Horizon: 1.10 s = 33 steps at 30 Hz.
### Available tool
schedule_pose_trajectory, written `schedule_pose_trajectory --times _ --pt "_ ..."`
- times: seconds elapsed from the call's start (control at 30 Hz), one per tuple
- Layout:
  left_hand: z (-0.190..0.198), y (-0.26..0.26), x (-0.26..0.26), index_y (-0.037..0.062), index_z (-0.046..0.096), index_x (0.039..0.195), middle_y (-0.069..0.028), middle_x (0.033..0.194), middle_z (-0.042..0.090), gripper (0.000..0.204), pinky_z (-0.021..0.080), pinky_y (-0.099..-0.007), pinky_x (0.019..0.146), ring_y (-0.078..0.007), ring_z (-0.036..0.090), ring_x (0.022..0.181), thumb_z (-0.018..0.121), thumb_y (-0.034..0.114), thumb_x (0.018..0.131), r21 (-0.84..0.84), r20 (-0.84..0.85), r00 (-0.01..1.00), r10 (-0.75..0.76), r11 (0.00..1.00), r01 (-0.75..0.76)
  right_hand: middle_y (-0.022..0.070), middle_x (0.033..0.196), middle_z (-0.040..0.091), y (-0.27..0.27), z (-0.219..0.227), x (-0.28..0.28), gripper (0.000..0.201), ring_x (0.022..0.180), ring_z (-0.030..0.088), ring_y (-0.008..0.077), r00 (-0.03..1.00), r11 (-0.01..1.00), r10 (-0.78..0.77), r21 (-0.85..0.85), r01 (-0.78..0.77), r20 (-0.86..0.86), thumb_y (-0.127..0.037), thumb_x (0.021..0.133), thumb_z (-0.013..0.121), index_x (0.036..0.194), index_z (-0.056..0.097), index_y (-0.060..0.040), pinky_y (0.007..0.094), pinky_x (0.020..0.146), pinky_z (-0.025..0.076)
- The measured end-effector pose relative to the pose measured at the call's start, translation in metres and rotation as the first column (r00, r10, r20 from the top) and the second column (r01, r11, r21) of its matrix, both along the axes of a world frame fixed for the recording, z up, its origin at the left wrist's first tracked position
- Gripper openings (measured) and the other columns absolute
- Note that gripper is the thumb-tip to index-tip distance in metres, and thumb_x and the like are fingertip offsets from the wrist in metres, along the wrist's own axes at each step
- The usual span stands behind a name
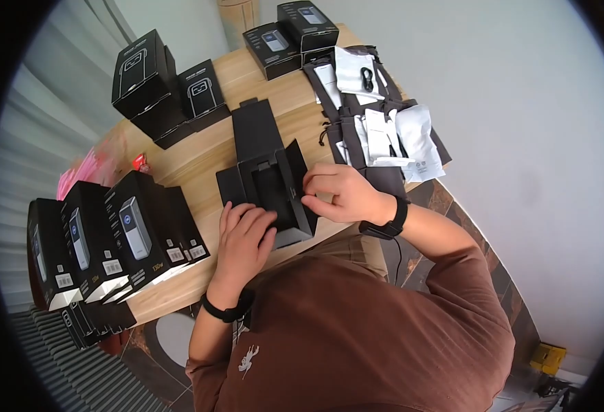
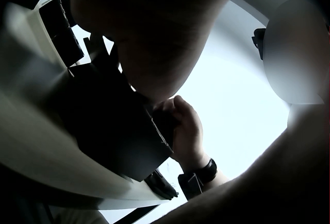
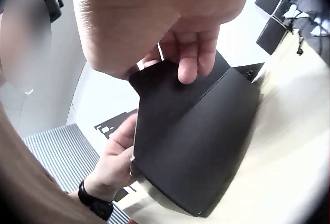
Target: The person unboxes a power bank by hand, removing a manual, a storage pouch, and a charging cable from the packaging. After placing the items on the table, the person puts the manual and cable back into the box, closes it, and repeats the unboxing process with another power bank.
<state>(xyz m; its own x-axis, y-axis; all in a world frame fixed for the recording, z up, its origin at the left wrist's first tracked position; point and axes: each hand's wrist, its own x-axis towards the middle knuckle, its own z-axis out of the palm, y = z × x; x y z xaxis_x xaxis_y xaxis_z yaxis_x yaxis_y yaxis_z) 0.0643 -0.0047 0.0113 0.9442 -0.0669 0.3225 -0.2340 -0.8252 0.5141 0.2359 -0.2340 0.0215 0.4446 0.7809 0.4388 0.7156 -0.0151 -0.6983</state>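
A black cardboard box (image 1: 272,196) stands on the wooden table in front of the person, its top flaps raised and its dark inside showing. The left hand (image 1: 243,237) rests over the box's near left side, fingers lying across the edge toward the opening. At the right, the right hand (image 1: 340,194) pinches the raised side flap (image 3: 162,92) with bent fingers. In the right wrist view, fingertips (image 3: 187,70) lie on the flap's outer face. The left wrist view is dark and hides most of the left fingers.
Printed black boxes (image 1: 133,226) stand at the table's left, with more boxes (image 1: 144,79) at the far left and back (image 1: 309,27). Dark drawstring pouches (image 1: 384,180), white packets (image 1: 419,137) and a coiled cable (image 1: 366,79) lie at right. Pink plastic (image 1: 85,168) sits beyond the left boxes.
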Motion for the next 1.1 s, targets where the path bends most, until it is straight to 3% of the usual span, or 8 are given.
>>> schedule_pose_trajectory --times 0.2,0.37,0.5,0.63,0.73,0.8,0.93,1.1 --pt "0.002 0.01 0.001 0.0118 0.078 0.092 -0.0038 0.118 0.068 0.02 0.022 -0.066 0.125 -0.032 0.056 0.128 0.087 0.024 0.08 -0.119 -0.115 0.988 -0.108 0.988 0.094 0.0114 0.101 0.07 -0.019 -0.012 -0.003 0.017 0.085 0.072 0.0328 0.995 0.962 -0.1 -0.259 0.09 -0.023 -0.01 0.088 0.076 0.103 0.074 -0.0051 0.041 0.073 0.059" --pt "0.012 -0.009 -0.002 0.0104 0.076 0.093 -0.0046 0.115 0.068 0.036 0.023 -0.0657 0.126 -0.0347 0.055 0.13 0.094 0.03 0.069 0.09 -0.079 0.989 -0.121 0.988 0.128 0.0104 0.099 0.07 -0.009 -0.039 -0.003 0.021 0.077 0.071 0.0347 0.993 0.968 -0.084 -0.228 0.101 0.082 -0.017 0.09 0.076 0.107 0.072 -0.0068 0.0458 0.069 0.058" --pt "-0.012 -0.01 -0.003 0.0101 0.075 0.091 -0.003 0.102 0.067 0.035 0.026 -0.0651 0.124 -0.0312 0.058 0.125 0.093 0.03 0.068 0.114 -0.013 0.99 -0.138 0.984 0.138 0.0116 0.09 0.073 -0.013 -0.014 0.002 0.015 0.082 0.074 0.0331 0.994 0.892 -0.1 -0.439 0.106 0.037 -0.018 0.09 0.076 0.101 0.075 -0.0077 0.0446 0.071 0.058" --pt "-0.017 -0.014 0.0 0.0095 0.075 0.09 -0.0029 0.097 0.067 0.033 0.028 -0.0639 0.123 -0.0301 0.06 0.12 0.092 0.029 0.069 0.099 0.01 0.991 -0.137 0.986 0.135 0.0104 0.088 0.075 -0.027 0.016 0.067 0.008 0.075 0.073 0.0254 0.959 0.938 -0.284 -0.213 0.274 -0.015 -0.012 0.092 0.073 0.095 0.077 -0.006 0.0357 0.068 0.058" --pt "-0.013 -0.02 0.003 0.0093 0.075 0.09 -0.0034 0.096 0.066 0.031 0.03 -0.064 0.121 -0.0295 0.06 0.118 0.091 0.029 0.072 0.102 0.007 0.989 -0.146 0.984 0.145 0.0143 0.082 0.078 -0.041 0.025 0.15 0.018 0.074 0.075 0.0251 0.777 0.772 -0.629 -0.146 0.619 -0.034 -0.019 0.094 0.07 0.095 0.077 -0.0021 0.0371 0.07 0.058" --pt "-0.011 -0.02 0.005 0.0091 0.075 0.091 -0.0036 0.096 0.066 0.032 0.03 -0.0639 0.121 -0.0292 0.06 0.117 0.091 0.03 0.072 0.111 -0.006 0.986 -0.164 0.98 0.164 0.02 0.099 0.079 -0.056 0.017 0.201 0.04 0.095 0.078 0.0345 0.605 0.546 -0.791 -0.339 0.766 0.092 -0.034 0.09 0.077 0.11 0.076 0.0008 0.0418 0.086 0.06" --pt "-0.004 -0.018 0.007 0.0085 0.075 0.093 -0.0037 0.097 0.067 0.035 0.028 -0.0628 0.123 -0.0287 0.06 0.118 0.092 0.03 0.071 0.105 -0.049 0.981 -0.19 0.975 0.195 0.0265 0.12 0.075 -0.053 -0.001 0.232 0.066 0.116 0.073 0.0391 0.526 0.39 -0.838 -0.516 0.763 0.145 -0.047 0.08 0.088 0.115 0.071 0.0061 0.0429 0.1 0.058" --pt "0.002 -0.02 0.007 0.0086 0.075 0.096 -0.0039 0.1 0.069 0.037 0.026 -0.0644 0.124 -0.0281 0.06 0.119 0.091 0.033 0.073 0.069 -0.078 0.978 -0.192 0.978 0.198 0.0295 0.121 0.074 -0.045 -0.007 0.233 0.078 0.117 0.073 0.0378 0.53 0.377 -0.839 -0.572 0.729 0.123 -0.04 0.072 0.094 0.124 0.067 0.0116 0.0413 0.101 0.057"
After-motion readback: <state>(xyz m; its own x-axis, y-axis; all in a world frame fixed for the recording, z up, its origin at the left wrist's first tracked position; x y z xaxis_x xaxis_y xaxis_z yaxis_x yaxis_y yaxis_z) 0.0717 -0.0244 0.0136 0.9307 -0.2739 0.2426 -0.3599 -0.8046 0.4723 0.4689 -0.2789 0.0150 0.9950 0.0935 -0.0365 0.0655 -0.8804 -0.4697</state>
